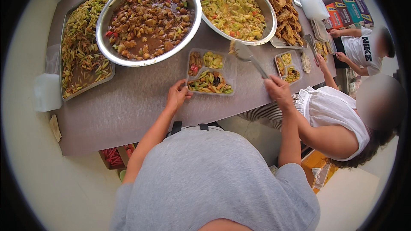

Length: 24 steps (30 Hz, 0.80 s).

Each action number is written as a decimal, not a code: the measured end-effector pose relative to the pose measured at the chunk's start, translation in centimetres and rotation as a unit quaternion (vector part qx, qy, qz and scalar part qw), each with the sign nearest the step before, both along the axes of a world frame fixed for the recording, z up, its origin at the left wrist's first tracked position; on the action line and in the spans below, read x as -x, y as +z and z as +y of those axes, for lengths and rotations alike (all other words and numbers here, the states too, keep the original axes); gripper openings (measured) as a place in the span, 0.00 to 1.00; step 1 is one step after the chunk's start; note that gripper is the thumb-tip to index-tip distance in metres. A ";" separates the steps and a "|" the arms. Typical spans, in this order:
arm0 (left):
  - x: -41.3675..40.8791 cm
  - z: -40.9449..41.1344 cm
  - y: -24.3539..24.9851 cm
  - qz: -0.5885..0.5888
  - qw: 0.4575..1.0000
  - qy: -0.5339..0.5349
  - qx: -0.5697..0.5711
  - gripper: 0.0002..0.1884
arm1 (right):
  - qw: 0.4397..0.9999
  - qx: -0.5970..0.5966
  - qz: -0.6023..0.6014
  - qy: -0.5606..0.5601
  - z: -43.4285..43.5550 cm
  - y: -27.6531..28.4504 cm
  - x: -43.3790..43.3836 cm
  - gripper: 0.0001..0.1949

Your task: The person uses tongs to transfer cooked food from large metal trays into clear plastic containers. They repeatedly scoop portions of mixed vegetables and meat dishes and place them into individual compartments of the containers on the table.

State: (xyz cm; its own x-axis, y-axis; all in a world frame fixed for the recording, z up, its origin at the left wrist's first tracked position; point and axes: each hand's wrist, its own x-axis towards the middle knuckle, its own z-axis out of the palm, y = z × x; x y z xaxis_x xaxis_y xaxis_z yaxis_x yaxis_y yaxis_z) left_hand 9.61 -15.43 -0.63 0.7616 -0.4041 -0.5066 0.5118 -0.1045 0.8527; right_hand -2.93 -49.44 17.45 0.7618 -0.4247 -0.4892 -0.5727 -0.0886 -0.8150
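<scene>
My left hand [178, 94] holds the near left corner of a clear plastic meal box [228, 88] on the table. Three of its compartments contain food: brown meat chunks with red pepper, yellow-green sliced vegetable with egg, and a mixed stir-fry along the front. The far right compartment is bare. In my right hand [280, 91] is the handle of a metal serving spoon [257, 65]. Its blurred head, with some food at the tip, is above the table, between the box and a round steel basin [271, 33] of the yellow-green dish.
A larger steel basin [197, 16] of saucy meat and a stir-fry tray [86, 91] stand left. Fried pieces [285, 16] fill a tray at far right. Another meal box [298, 70] sits near a co-worker in white [334, 115]; another person [356, 48] works beyond.
</scene>
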 end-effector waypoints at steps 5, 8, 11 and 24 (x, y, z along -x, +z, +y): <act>-0.1 -0.1 -0.1 0.017 1.000 -0.014 0.004 0.22 | 0.884 0.406 -0.112 0.204 5.4 -5.3 -1.3 0.17; -0.3 -0.1 -0.3 0.018 1.000 -0.020 0.002 0.22 | 0.854 0.462 -0.087 0.225 6.0 -4.2 -1.4 0.18; -0.4 -0.3 0.1 0.005 0.999 -0.023 -0.032 0.22 | 0.872 0.435 -0.084 0.205 5.8 -2.8 -2.0 0.19; 0.1 -5.4 -0.8 -0.015 0.997 -0.072 -0.032 0.22 | 0.959 0.222 -0.120 0.129 1.9 -1.9 -2.7 0.20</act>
